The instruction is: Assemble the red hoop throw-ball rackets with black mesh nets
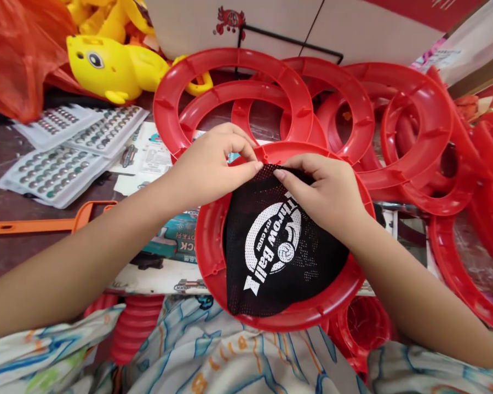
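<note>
A round black mesh net (pixel 312 257) with white "Throw Ball" print lies over a red plastic ring (pixel 213 268) in front of me. My left hand (pixel 222 158) pinches the net's top edge between thumb and fingers, near the ring's far rim. Close beside it, my right hand (pixel 324 191) grips the same edge, its thumb on the black fabric. The net's lower edge hangs loosely over the near side of the ring. Fingers of both hands partly hide the rim there.
More red rings (pixel 234 57) are piled behind and to the right. At left are clear trays of round metallic pieces (pixel 53 172), an orange plastic part (pixel 28 225), a yellow toy (pixel 115 68) and an orange bag (pixel 20 54). A white carton (pixel 279 27) stands at the back.
</note>
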Available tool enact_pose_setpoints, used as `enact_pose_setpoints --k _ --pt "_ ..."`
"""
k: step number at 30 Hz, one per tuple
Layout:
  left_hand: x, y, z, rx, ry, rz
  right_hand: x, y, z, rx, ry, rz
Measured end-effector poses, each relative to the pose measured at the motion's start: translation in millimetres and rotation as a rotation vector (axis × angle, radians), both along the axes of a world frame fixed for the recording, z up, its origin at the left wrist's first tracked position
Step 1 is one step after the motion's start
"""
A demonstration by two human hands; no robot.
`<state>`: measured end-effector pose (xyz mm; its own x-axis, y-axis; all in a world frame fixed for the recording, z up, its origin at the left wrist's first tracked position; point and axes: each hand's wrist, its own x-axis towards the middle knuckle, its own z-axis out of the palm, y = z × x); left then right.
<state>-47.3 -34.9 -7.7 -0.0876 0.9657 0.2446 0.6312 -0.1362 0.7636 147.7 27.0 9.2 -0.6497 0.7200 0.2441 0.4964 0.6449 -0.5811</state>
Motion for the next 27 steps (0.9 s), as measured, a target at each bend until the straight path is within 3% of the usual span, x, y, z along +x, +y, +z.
enact_pose_setpoints --k 9,14,27 --pt "5 3 -19.2 0.075 -0.056 0.015 -8 1 -1.8 0.041 -0.055 -0.083" --pt "4 4 -20.0 0.091 -0.013 0.007 -9 3 -5.8 0.14 -0.114 -0.141" --pt "5 -1 -21.9 0.086 0.0 0.082 -10 1 -7.0 0.2 -0.264 -0.193"
